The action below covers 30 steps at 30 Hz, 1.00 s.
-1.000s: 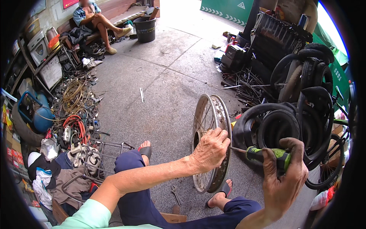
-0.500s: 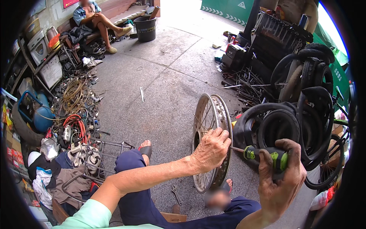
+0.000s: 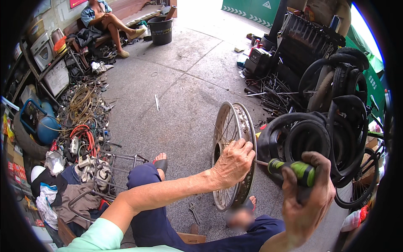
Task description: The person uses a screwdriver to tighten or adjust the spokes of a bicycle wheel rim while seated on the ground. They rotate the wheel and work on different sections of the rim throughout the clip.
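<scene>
Wrench (image 3: 194, 214), pale strip (image 3: 157, 102) on floor (image 3: 180, 115)

1. Your left hand (image 3: 233, 161) covers part of the wheel (image 3: 243, 126) — its fingertips are out of sight, so their exact hold cannot be told.
2. You cannot see the tip of the screwdriver (image 3: 277, 166); its shaft disappears at the rim, beside your knuckles.
3. Your right hand (image 3: 308, 191) hides part of the green handle.
4. Your right foot (image 3: 240, 219) is blurred over.
5. The lower edge cuts off your right forearm (image 3: 280, 242).
6. Above you, the top edge crops the seated person (image 3: 110, 23) at the head — and the green board (image 3: 252, 11) too.
</scene>
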Tool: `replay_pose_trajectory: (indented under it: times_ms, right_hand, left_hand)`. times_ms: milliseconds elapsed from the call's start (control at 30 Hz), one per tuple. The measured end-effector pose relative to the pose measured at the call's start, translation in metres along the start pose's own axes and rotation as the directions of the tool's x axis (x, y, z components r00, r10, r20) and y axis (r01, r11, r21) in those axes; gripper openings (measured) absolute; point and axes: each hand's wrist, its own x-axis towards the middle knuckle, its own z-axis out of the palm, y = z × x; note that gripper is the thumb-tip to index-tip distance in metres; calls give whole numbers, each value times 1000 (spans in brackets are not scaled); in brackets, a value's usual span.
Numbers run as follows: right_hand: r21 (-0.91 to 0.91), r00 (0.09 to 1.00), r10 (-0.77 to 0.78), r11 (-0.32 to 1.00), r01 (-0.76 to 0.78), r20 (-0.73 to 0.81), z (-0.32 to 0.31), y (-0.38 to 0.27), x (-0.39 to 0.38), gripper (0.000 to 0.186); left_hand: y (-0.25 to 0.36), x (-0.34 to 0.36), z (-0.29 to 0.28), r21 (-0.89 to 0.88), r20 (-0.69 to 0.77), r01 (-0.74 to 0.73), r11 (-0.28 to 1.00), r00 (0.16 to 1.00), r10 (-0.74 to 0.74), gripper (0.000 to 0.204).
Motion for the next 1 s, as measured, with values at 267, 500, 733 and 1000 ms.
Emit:
replay_pose_trajectory:
  times_ms: [267,500,733,1000]
  right_hand:
    - [-88,996,-61,995,56,-57,4,-16,-2,43]
    - [-90,980,-198,976,200,27,4,-10,-5,35]
    - [254,916,-380,905,341,125,1,10,5,34]
    - [189,958,-250,943,273,-138,24,8,7,27]
  left_hand:
    - [-1,-2,1,54,44,-49,997,998,46,25]
    - [-2,-4,-2,-27,18,-39,999,999,39,23]
    - [-3,-4,-1,-106,-89,-8,994,996,-2,24]
    - [0,-13,-12,-325,-56,91,941,992,-115,36]
